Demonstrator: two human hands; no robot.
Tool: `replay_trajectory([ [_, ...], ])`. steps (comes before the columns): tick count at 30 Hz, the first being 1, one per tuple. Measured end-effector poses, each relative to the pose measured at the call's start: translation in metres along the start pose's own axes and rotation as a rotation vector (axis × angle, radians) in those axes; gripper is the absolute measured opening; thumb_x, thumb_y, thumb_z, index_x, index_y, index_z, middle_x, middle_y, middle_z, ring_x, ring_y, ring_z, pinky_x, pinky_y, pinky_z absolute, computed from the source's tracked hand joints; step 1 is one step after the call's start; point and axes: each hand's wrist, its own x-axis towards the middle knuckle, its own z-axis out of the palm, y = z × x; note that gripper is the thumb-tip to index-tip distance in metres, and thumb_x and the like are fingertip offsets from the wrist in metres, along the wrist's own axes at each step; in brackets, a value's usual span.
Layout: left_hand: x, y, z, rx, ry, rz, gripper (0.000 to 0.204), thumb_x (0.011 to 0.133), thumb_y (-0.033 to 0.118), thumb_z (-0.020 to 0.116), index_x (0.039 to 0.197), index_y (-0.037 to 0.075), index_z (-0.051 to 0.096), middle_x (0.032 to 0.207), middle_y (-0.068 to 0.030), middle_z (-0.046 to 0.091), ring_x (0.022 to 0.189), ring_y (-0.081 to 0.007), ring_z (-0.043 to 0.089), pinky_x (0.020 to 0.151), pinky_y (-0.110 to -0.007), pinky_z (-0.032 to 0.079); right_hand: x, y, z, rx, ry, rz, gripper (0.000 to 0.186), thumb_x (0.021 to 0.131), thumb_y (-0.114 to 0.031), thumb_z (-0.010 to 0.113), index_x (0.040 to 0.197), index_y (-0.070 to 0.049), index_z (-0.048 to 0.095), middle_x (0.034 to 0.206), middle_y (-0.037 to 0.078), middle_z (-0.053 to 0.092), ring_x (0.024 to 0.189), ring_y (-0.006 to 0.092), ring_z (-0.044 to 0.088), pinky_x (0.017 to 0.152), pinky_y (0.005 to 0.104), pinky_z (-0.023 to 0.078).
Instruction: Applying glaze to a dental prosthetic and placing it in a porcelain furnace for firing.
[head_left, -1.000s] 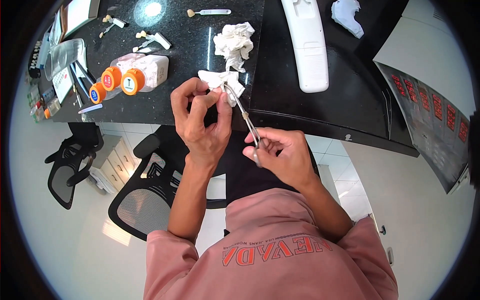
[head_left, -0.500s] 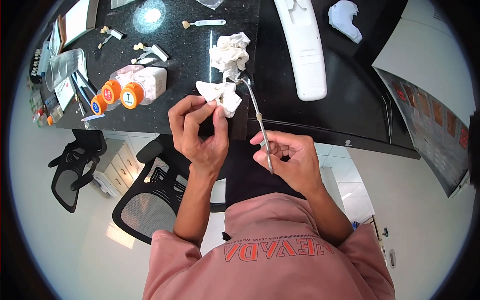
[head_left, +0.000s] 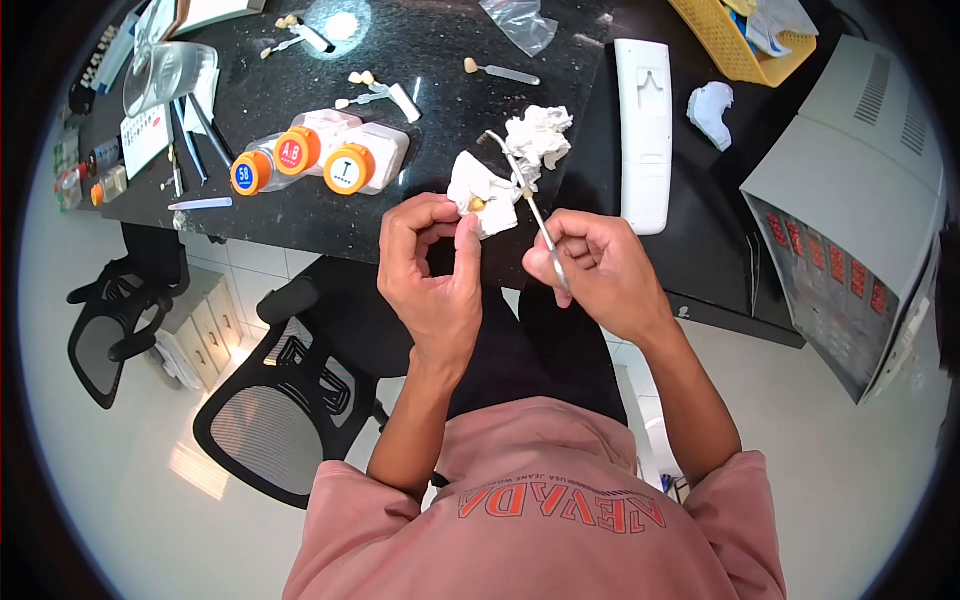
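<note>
My left hand [head_left: 433, 250] pinches a folded white tissue [head_left: 498, 218] between thumb and fingers. A small yellowish piece [head_left: 478, 204], perhaps a tooth crown, shows in the tissue near my thumb tip. My right hand [head_left: 605, 265] is closed on a slim metal dental instrument [head_left: 538, 212] with a bent, brownish tip. The instrument slants up and left, its tip above the folded tissue and apart from the yellowish piece. A crumpled white tissue [head_left: 542, 135] lies on the black counter just beyond, partly behind the instrument.
Orange-capped jars [head_left: 350, 168] stand left on the counter [head_left: 330, 222]. Tooth shade tabs [head_left: 505, 74] lie farther back. A long white device [head_left: 645, 130], a white mould-like piece [head_left: 711, 113] and a yellow basket [head_left: 745, 55] are right. A grey machine [head_left: 840, 130] stands far right; a mesh chair [head_left: 270, 435] is left.
The view has shifted, so the counter things appear farther right. The instrument's tip has moved left, off the crumpled tissue, and the yellowish piece shows more plainly.
</note>
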Motion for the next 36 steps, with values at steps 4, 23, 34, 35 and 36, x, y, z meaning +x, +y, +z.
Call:
replay_trajectory([
  [4, -0.001, 0.0, 0.001, -0.016, 0.018, 0.008, 0.019, 0.081, -0.009, 0.068, 0.096, -0.002, 0.06, 0.101, -0.0122, 0.06, 0.085, -0.0143, 0.062, 0.07, -0.025, 0.054, 0.001, -0.005, 0.003, 0.022, 0.001, 0.005, 0.019, 0.094, -0.02, 0.058, 0.085, -0.003, 0.057, 0.06, -0.003, 0.05, 0.051, 0.0042, 0.047, 0.047, 0.0199, 0.037],
  [23, 0.001, 0.015, -0.006, 0.054, -0.073, -0.023, 0.028, 0.088, -0.003, 0.064, 0.115, -0.003, 0.061, 0.107, -0.0096, 0.059, 0.088, -0.0141, 0.063, 0.077, -0.026, 0.054, -0.087, 0.005, -0.018, -0.588, 0.698, -0.275, 0.031, 0.076, -0.013, 0.08, 0.097, -0.001, 0.062, 0.072, 0.005, 0.061, 0.053, 0.0102, 0.051, 0.052, 0.0249, 0.044],
  [34, 0.0, 0.011, -0.01, -0.07, -0.024, -0.125, 0.021, 0.088, -0.001, 0.067, 0.107, -0.005, 0.06, 0.101, -0.0097, 0.06, 0.085, -0.0162, 0.064, 0.076, -0.027, 0.055, -0.071, 0.064, -0.068, -0.881, 0.895, -0.229, 0.035, 0.071, -0.021, 0.083, 0.093, -0.004, 0.062, 0.076, 0.009, 0.059, 0.067, 0.028, 0.061, 0.063, 0.0398, 0.049],
  [35, 0.0, 0.013, -0.013, -0.069, -0.028, -0.163, 0.021, 0.088, -0.001, 0.067, 0.107, -0.005, 0.059, 0.101, -0.0092, 0.06, 0.086, -0.0156, 0.063, 0.076, -0.027, 0.055, -0.067, 0.063, -0.067, -0.838, 0.871, -0.162, 0.035, 0.071, -0.02, 0.083, 0.093, -0.004, 0.062, 0.078, 0.009, 0.06, 0.066, 0.0277, 0.061, 0.063, 0.0399, 0.049],
  [36, 0.0, 0.016, -0.014, -0.067, -0.032, -0.199, 0.021, 0.088, 0.0, 0.067, 0.107, -0.004, 0.059, 0.101, -0.0086, 0.06, 0.087, -0.0149, 0.062, 0.077, -0.027, 0.055, -0.065, 0.062, -0.067, -0.793, 0.847, -0.098, 0.035, 0.071, -0.02, 0.083, 0.094, -0.004, 0.061, 0.079, 0.01, 0.06, 0.066, 0.0274, 0.061, 0.063, 0.04, 0.049],
])
